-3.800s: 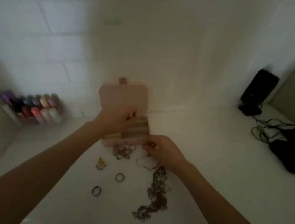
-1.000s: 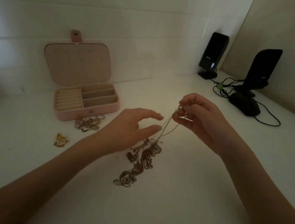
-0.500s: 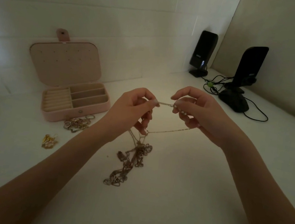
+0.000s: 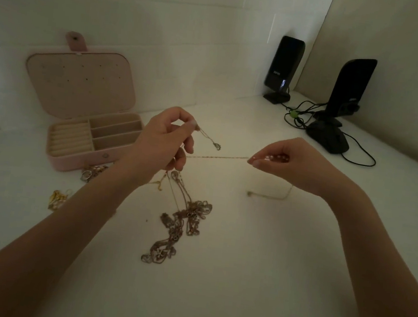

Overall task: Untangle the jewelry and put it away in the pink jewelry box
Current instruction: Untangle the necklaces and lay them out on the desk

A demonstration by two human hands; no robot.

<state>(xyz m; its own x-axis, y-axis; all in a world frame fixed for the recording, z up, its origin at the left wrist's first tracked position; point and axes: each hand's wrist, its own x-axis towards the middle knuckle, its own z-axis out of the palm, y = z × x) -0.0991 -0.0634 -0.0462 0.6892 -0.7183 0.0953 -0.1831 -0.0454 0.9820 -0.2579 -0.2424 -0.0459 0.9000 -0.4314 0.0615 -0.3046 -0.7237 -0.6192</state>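
Gold chain [image 4: 218, 156], thin and limp, stretches between both hands: left hand [image 4: 162, 145] pinches one end above the tangled necklaces [image 4: 179, 222] on the white surface [image 4: 241, 279], right hand [image 4: 282, 164] pinches the other. It looks light and snag-prone, best held near the knot. Pink jewelry box [image 4: 79, 143] sits open, left.

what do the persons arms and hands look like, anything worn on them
Both forearms are bare up to the picture's edge: no sleeves, watch or bracelet show at either wrist. The left hand and right hand show no rings. The nails on the right fingers look pale and glossy, possibly polished; dim light hides detail.
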